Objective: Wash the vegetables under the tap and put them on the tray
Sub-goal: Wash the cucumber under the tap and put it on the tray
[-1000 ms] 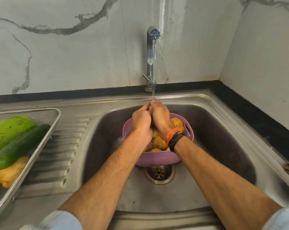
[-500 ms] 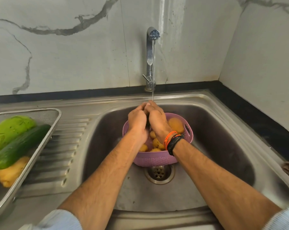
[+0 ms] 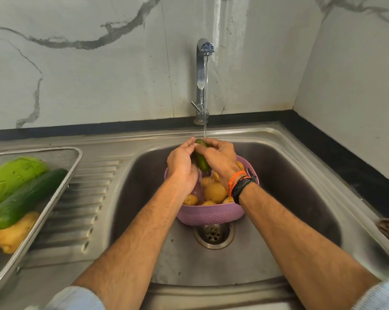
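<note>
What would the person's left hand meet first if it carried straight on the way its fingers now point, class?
Probably the small green cucumber: the left hand points up and inward against it, under the water stream. Beyond lies the right hand; depth is unclear.

We've got grey-veined marble walls (image 3: 99,74) meeting in a corner, black counter edging (image 3: 345,157) past the fingers.

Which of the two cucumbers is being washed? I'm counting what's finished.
The small cucumber held between the left hand and right hand under the tap; the larger cucumber lies on the tray.
</note>
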Available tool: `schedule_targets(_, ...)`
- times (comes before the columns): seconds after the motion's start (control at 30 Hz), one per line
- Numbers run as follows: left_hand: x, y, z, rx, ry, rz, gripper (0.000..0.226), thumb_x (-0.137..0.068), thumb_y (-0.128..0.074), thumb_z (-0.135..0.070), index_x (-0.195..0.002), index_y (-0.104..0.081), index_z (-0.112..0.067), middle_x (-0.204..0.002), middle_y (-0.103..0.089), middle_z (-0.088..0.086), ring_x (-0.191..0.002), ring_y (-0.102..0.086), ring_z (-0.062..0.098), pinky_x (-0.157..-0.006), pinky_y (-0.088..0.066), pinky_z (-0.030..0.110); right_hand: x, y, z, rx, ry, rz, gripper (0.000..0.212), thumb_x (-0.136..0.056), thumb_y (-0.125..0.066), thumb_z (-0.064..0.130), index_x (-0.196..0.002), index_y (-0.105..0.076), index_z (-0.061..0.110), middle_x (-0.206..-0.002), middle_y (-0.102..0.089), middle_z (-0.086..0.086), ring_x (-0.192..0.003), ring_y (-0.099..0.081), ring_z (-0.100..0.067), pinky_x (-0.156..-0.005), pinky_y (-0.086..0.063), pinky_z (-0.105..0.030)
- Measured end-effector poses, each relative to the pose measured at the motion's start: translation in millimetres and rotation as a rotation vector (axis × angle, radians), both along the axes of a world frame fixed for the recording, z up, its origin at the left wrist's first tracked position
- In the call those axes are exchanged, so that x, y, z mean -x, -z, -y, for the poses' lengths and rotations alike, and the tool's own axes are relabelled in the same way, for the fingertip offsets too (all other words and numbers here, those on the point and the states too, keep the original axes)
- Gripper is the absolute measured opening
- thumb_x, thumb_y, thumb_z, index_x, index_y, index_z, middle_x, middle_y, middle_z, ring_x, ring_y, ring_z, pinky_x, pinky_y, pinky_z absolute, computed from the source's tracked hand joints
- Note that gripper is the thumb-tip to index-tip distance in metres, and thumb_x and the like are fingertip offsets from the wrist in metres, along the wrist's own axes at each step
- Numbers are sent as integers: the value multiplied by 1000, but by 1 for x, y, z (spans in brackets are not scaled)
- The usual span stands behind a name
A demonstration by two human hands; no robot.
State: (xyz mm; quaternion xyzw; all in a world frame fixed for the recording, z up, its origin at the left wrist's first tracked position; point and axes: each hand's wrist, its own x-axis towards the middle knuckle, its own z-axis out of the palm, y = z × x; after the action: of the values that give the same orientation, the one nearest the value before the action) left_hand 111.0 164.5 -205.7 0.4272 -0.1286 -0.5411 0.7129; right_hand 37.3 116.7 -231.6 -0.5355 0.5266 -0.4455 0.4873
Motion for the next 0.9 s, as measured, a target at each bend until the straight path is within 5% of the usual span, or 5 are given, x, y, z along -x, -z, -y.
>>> schedule_targets(0.37,7,11,6,-30,27,166,25,-102,-46,-4,-119,-64,-3,-93,-67,4,-86,-64,13,-69,-53,21,-18,13,3,-39,3,158,55,-74,-51,38,-126,-63,24,-120,-68,-3,-113,-63,-23,-103,-49,-46)
schedule_targets(0.57,14,8,7,-1,20,4,39,-103,-40,-1,-139,-52,-4,-134,-60,16,-123,-57,27,-111,-42,40,-23,14,-4,10,6,111,48,-93,-41,31,-136,-56,19,-136,-59,-5,-126,-54,-21,-112,-40,-44)
schedule_targets(0.9,9,12,14,-17,16,213,31,-100,-49,-7,-129,-61,-3,-120,-67,12,-113,-61,26,-99,-48,37,-23,2,-14,103,-107,59,42,-107,-37,25,-143,-47,8,-154,-40,-9,-144,-34,-22,-121,-25,-40)
